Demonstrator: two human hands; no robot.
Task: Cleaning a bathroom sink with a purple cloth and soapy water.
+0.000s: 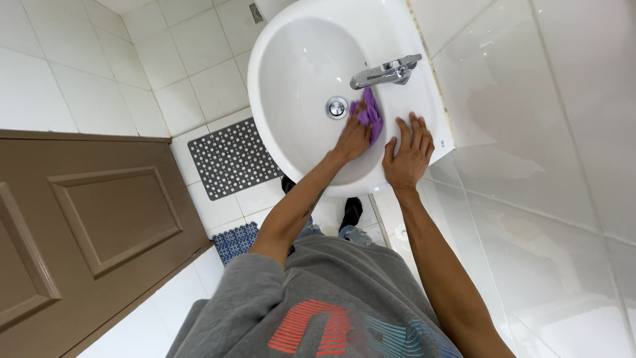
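Cloth (368, 113), purple and bunched, sits inside the sink (291, 79) bowl, just at 3 o'clock of the drain (336, 107) and directly under the tap (385, 71) spout. From where I'm watching, my left hand (353, 138) presses it against the porcelain, fingers curled over the wad so that most of it is hidden; only the upper end shows toward 12 o'clock. My right hand (408, 154) lies flat on the sink's rim at 4 o'clock of the cloth, fingers spread wide, holding nothing, braced there.

Moving outward, the sink is white and mounted against a tiled wall (563, 132) on its 3 o'clock side. Below it, at 8 o'clock, a grey perforated mat (233, 158) lies on the white tiled floor (132, 53), with a small blue mat (236, 241) nearer my feet. A brown panelled door (86, 225) stands at 9 o'clock.

Risks, as I judge them: the left knuckles work close under the tap, so a wide stroke could knock the hand against the metal spout or nudge the lever. The rim looks glossy; if it is wet, the braced right palm could slide off toward the wall. The cloth is loosely gathered, so a fold might catch on the drain.
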